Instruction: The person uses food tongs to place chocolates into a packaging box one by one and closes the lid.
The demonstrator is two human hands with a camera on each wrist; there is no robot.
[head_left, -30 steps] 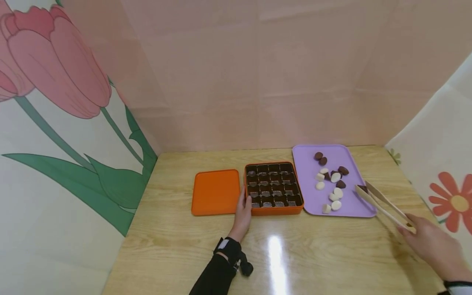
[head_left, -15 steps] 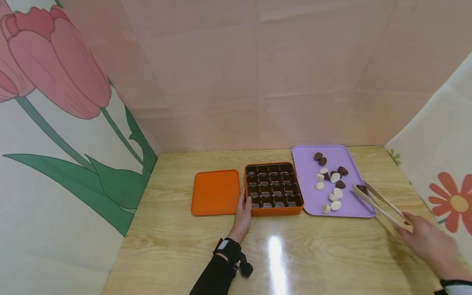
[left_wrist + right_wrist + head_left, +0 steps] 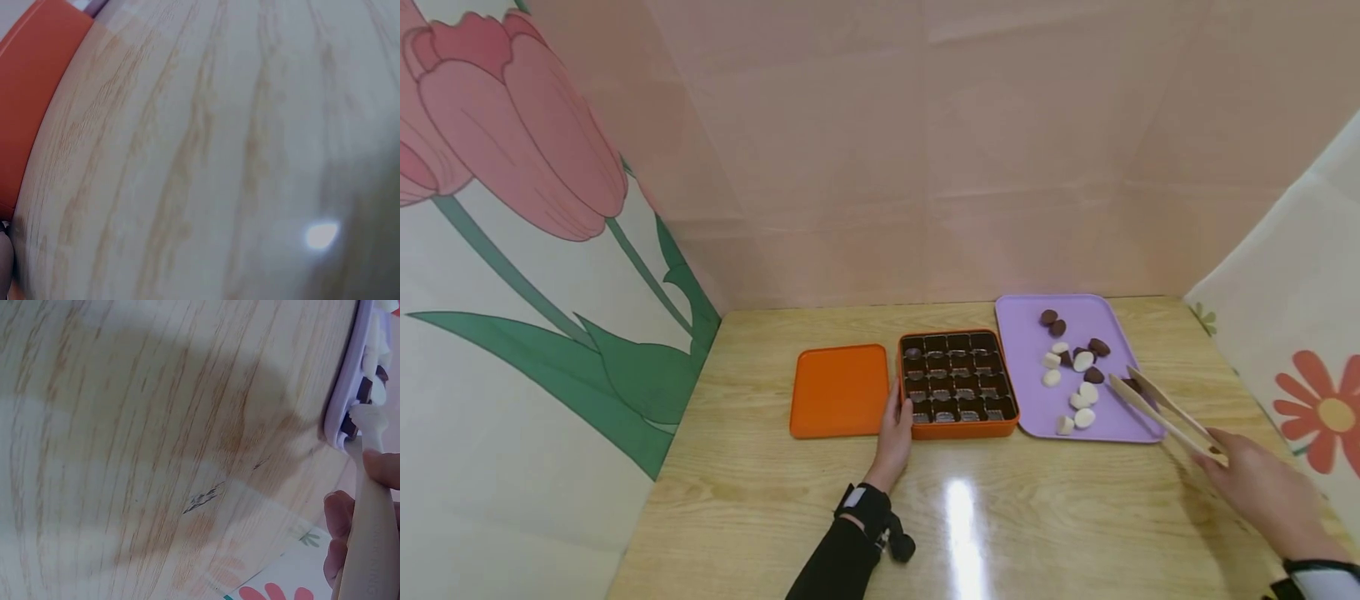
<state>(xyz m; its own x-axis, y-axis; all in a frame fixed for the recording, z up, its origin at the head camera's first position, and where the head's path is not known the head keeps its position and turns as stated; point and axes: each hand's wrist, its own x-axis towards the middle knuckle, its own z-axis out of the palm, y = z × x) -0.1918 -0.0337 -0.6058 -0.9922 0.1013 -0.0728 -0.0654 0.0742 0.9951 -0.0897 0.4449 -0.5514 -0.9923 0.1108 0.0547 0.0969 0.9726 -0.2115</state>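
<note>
My left hand (image 3: 894, 435) holds the left front corner of an orange box (image 3: 962, 431), fingers along its side and thumb at the front. Inside the box, a dark brown divided insert (image 3: 958, 375) has rows of small compartments; a round dark piece (image 3: 912, 354) sits in the back left one. My right hand (image 3: 1262, 487) grips cream tongs (image 3: 1165, 417) by their handles. Between the tong tips is a dark brown chocolate (image 3: 349, 425), over the right side of a purple tray (image 3: 1030, 408). Several dark chocolates (image 3: 1093, 376) and white pieces (image 3: 1084, 418) lie on the tray.
A flat orange lid (image 3: 838, 392) lies left of the box on the wooden table (image 3: 775, 517). A pinkish sheet (image 3: 925, 167) rises behind the table. Flower-printed sheets stand at the left (image 3: 535, 417) and right (image 3: 1315, 308).
My right hand and the tongs have shifted slightly left, farther over the tray, with the dark chocolate between the tips. My left hand and the box have stayed in place.
</note>
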